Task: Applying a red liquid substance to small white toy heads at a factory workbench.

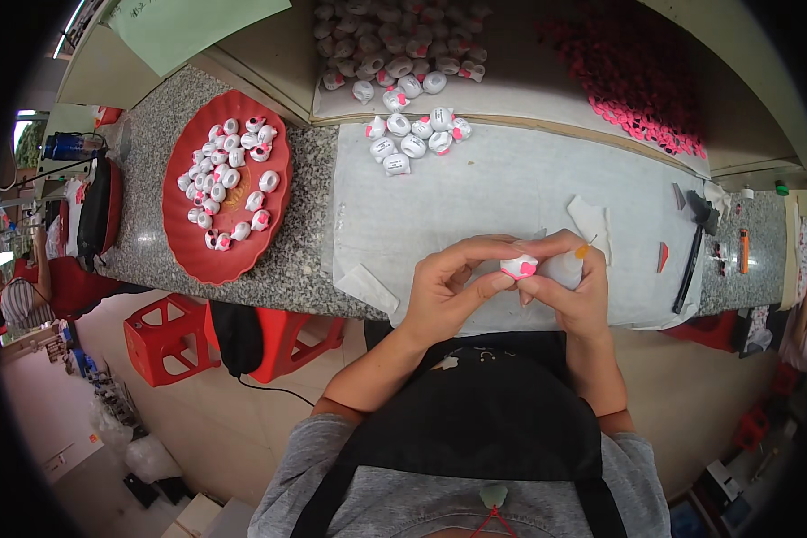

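Note:
Over the paper-covered worktop (pixel 403 233), my left hand (pixel 441 285) is closed, pinching a small white rounded plastic piece (pixel 511 264) between fingers and thumb. A pink bow-like part (pixel 526 268) sits on that piece. My right hand (pixel 587 300) is curled round a translucent squeeze bottle (pixel 562 271) with an orange needle tip (pixel 584 251) pointing up and away. The right thumb tip also reaches the pink part. Fingers hide part of the bottle and of the white piece.
A red scalloped plate (pixel 181 152) of similar white pieces stands at left. More white pieces (pixel 412 146) lie ahead, spilling from a shelf. Pink parts (pixel 641 108) are heaped at far right. Paper scraps (pixel 590 224), a black stick-like tool (pixel 688 269) and red stools (pixel 166 339) are around.

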`<state>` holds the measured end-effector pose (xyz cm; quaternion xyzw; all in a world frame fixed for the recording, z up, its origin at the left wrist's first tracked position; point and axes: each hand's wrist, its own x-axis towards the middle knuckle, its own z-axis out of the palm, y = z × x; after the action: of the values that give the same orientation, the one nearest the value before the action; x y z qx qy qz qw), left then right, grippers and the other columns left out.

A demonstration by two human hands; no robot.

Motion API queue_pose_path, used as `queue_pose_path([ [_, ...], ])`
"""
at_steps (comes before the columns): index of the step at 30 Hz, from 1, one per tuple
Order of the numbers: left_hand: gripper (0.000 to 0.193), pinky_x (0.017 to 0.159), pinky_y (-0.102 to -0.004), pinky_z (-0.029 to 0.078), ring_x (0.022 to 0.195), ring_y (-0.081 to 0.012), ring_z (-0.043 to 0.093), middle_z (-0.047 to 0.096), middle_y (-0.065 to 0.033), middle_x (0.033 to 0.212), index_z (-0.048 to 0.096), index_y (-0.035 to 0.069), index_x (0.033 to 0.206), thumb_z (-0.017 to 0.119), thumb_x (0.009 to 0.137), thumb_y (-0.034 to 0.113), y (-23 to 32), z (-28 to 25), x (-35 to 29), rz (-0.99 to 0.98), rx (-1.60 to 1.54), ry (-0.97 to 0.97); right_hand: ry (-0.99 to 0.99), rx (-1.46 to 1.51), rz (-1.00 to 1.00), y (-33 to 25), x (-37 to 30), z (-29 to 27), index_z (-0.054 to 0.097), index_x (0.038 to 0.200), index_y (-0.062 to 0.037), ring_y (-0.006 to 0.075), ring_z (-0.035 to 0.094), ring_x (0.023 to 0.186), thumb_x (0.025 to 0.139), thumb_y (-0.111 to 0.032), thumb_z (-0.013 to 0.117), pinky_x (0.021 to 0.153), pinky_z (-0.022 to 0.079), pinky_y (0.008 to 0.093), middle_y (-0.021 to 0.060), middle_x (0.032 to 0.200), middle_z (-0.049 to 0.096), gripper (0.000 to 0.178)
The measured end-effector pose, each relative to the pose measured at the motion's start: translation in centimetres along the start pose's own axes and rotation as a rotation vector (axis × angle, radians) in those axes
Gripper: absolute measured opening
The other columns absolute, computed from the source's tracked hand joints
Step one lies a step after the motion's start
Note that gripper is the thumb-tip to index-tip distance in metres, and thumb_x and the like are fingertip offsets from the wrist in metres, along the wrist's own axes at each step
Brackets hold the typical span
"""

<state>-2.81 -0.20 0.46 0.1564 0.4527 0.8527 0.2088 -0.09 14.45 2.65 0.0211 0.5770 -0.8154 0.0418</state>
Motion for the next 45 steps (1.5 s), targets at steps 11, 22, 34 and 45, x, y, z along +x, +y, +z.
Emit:
queue_pose_path([
  [11, 0.019, 0.079, -0.0286, 0.04, 0.093, -0.019, 0.049, 0.052, -0.0136, 0.098, 0.053, -0.003, 0.093, 0.053, 0.074, 0.0, 0.2, 0.0, -0.2, 0.029, 0.015, 0.003, -0.034, 0.049, -0.006, 0.7, -0.1, -0.4, 0.052, 0.088, 0.0037, 0.0103, 0.051, 0.057, 0.065, 0.003, 0.059, 0.047, 0.042, 0.0203, 0.0091, 0.071, 0.054, 0.024],
  [22, 0.028, 0.076, -0.0308, 0.036, 0.088, -0.0239, 0.045, 0.049, -0.008, 0.092, 0.056, 0.007, 0.09, 0.058, 0.062, 0.001, 3.0, -3.1, 1.8, 0.175, 1.204, 0.013, 0.134, -0.277, 0.082, -0.3, 0.3, -1.4, 0.037, 0.105, -0.0042, 0.007, 0.041, 0.045, 0.066, -0.002, 0.049, 0.036, 0.032, 0.0166, 0.0069, 0.072, 0.048, 0.041],
  [34, 0.031, 0.064, -0.0303, 0.042, 0.076, -0.023, 0.049, 0.05, -0.0059, 0.085, 0.056, 0.008, 0.086, 0.052, 0.059, -0.007, 3.8, -6.9, 4.8, 0.396, 1.838, 0.103, 0.02, 0.088, 0.168, 0.0, -0.6, -2.0, 0.033, 0.096, -0.0065, 0.0156, 0.048, 0.051, 0.07, -0.007, 0.043, 0.033, 0.037, 0.0232, 0.0125, 0.084, 0.043, 0.027],
  [45, 0.014, 0.062, -0.0223, 0.041, 0.069, -0.0113, 0.05, 0.052, -0.0146, 0.097, 0.049, 0.0, 0.091, 0.047, 0.078, 0.007, 3.4, -2.1, 2.3, -0.078, 0.163, 0.163, 0.212, -0.063, -0.072, -2.0, -1.5, -1.5, 0.042, 0.094, 0.0017, 0.0196, 0.051, 0.07, 0.07, -0.009, 0.049, 0.048, 0.046, 0.0259, 0.0119, 0.089, 0.043, 0.027],
])
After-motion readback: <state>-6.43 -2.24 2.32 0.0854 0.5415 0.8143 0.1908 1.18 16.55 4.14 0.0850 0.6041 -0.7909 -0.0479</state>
